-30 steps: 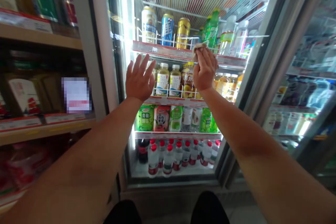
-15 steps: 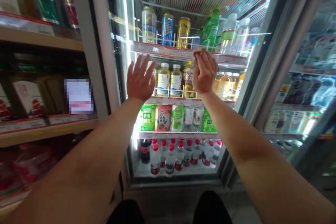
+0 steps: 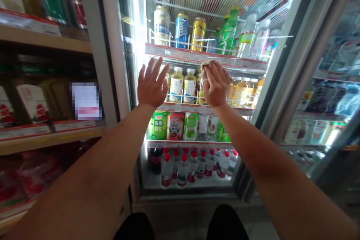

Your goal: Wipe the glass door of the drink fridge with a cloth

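Note:
In the head view, my left hand [image 3: 152, 84] lies flat with its fingers spread against the glass door [image 3: 180, 180] of a drinks fridge. My right hand [image 3: 216, 84] presses a crumpled beige cloth [image 3: 208, 63] to the same glass, level with the gap under a shelf edge. Most of the cloth is hidden under my palm and fingers. Behind the glass, between my hands, stand white-capped tea bottles [image 3: 176, 84] on a wire-fronted shelf.
Cans [image 3: 181, 30] and green bottles [image 3: 230, 30] fill the shelf above. Cartons [image 3: 175, 126] and red-capped water bottles [image 3: 182, 170] stand lower down. A wooden shelf [image 3: 42, 37] with drinks is on the left. Another fridge [image 3: 312, 116] stands at right, past a metal door frame [image 3: 295, 67].
My right hand and the cloth have shifted slightly left and down across the glass. The left hand stays in nearly the same spot, fingers spread.

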`<state>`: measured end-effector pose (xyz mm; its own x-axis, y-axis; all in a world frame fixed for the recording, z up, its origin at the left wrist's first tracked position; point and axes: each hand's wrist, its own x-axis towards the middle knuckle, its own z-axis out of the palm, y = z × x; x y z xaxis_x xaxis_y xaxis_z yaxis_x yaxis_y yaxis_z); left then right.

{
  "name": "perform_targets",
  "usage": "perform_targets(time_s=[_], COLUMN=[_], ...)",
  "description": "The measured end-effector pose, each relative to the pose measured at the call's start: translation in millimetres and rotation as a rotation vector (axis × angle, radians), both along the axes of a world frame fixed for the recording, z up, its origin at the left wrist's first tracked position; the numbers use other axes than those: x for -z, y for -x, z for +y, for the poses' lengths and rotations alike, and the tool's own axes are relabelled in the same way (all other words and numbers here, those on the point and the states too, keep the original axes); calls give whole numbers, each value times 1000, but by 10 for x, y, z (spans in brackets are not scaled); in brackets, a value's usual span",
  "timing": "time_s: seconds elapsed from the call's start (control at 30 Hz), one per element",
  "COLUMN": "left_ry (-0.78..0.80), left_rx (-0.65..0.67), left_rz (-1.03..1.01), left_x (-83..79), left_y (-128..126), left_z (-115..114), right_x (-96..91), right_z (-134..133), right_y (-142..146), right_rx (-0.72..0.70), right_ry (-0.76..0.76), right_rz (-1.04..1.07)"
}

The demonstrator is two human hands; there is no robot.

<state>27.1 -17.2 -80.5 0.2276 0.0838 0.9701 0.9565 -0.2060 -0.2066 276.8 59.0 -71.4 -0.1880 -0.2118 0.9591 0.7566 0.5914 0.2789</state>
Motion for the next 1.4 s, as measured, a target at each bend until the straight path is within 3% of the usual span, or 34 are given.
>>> perform_targets(time_s=[0.07, 0.17, 0.23, 0.3, 0.43, 0.5, 0.57, 0.77, 0.83, 0.97, 1.03, 1.17, 1.27, 1.4], left_ry=[5, 13, 27, 49, 46, 39, 44, 72, 63, 50, 48, 42, 32, 45], left_rx=[8, 18, 27, 43, 19, -4, -3, 31, 5, -24, -32, -32, -58, -53], left_rz=[-9, -24, -33, -48, -34, -21, -25, -44, -33, -23, -18, -28, -10, -14], left_x=[-3, -8, -10, -10, -2, 1, 2, -5, -6, -3, 0, 0, 1, 0], left_y=[-6, -15, -22, -28, -18, -5, 3, -27, -33, -28, -26, -27, -28, -34], left_z=[-5, -16, -25, -32, -20, 0, 13, -28, -35, -26, -24, -26, -27, -36], right_x=[22, 44, 52, 68, 166, 252, 348, 511, 551, 850, 1116, 1534, 1471, 1062], right_z=[-24, -96, -132, -140, -101, -94, -112, -177, -161, -157, -194, -277, -261, -168], right_y=[-8, -48, -68, -63, 15, 57, 75, -34, -74, -34, 52, 192, 121, -132], right_rx=[5, -9, -10, -10, -29, -26, -21, -115, -132, -46, -34, -177, -212, -99], right_ry=[25, 12, 24, 69, 145, 169, 174, 78, 90, 237, 286, 268, 206, 104], right_rz=[-140, -694, -922, -879, -284, -114, -189, -1069, -1064, -447, -320, -835, -1044, -854])
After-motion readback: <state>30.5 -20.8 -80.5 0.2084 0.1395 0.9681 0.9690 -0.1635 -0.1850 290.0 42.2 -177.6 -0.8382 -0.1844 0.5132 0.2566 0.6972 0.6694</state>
